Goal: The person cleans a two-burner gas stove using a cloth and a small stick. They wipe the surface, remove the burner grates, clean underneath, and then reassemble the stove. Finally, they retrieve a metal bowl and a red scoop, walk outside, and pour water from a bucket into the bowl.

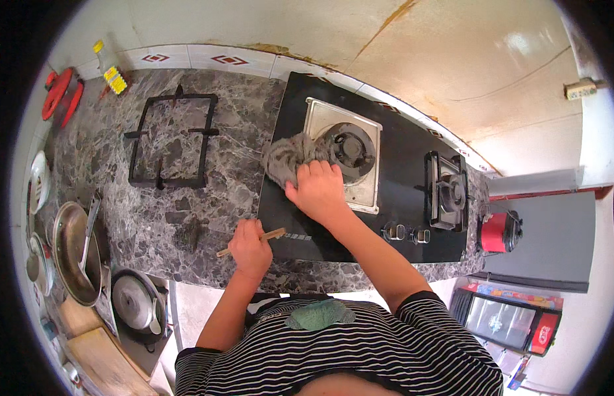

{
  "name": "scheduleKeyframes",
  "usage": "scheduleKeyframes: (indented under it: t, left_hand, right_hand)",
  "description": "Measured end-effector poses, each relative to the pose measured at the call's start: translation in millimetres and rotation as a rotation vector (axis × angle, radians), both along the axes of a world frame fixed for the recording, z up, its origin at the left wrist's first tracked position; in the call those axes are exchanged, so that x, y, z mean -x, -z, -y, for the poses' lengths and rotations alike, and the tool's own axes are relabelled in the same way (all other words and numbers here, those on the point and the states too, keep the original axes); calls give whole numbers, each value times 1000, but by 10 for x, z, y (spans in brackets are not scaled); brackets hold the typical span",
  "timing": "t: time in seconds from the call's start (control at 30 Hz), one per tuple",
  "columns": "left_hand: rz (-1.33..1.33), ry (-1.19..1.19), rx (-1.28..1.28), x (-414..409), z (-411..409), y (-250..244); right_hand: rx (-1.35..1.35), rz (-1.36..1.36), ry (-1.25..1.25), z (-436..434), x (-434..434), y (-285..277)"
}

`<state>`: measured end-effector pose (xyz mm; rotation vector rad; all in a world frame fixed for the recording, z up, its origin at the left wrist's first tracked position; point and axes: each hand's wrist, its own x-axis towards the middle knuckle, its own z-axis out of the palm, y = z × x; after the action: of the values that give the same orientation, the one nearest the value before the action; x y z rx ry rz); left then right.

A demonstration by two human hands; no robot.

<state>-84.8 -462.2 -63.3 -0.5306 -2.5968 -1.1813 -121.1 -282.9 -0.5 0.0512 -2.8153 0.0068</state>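
Note:
Under my right hand (321, 190) a crumpled grey cloth (289, 161) is gripped and pressed onto the black glass gas hob (299, 106). The cloth overlaps the left edge of a metal drip tray (314, 111) and reaches the round burner (349, 148). My left hand (251, 247) is closed around a thin wooden stick-like tool (275, 234) near the hob's front left corner. Its far end is partly hidden by the fingers, and I cannot tell its exact kind. A black pan support (204, 156) lies off the hob, on the marbled countertop (237, 116) at left.
The second burner (453, 193) keeps its support on at the right; two control knobs (406, 232) sit in front. A yellow-capped bottle (109, 69) stands at the back left. Along the left are a frying pan (64, 237) with a spatula (86, 242), and a lidded pot (133, 302).

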Motion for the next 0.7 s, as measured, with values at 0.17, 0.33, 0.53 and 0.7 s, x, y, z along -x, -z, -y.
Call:
scheduleKeyframes:
  t: [0.17, 0.33, 0.53, 0.7]
  left_hand:
    - [-49, 19, 43, 27, 31, 11]
    - [-42, 14, 37, 12, 21, -27]
    - [-24, -1, 24, -17, 19, 0]
    - [-18, -9, 34, -21, -4, 38]
  right_hand:
    - [56, 81, -121, -224, -286, -62]
    - [20, 127, -203, -607, -600, -166]
    - [-64, 309, -76, -1015, -901, -352]
    - [551, 189, 381, -1371, -960, -517]
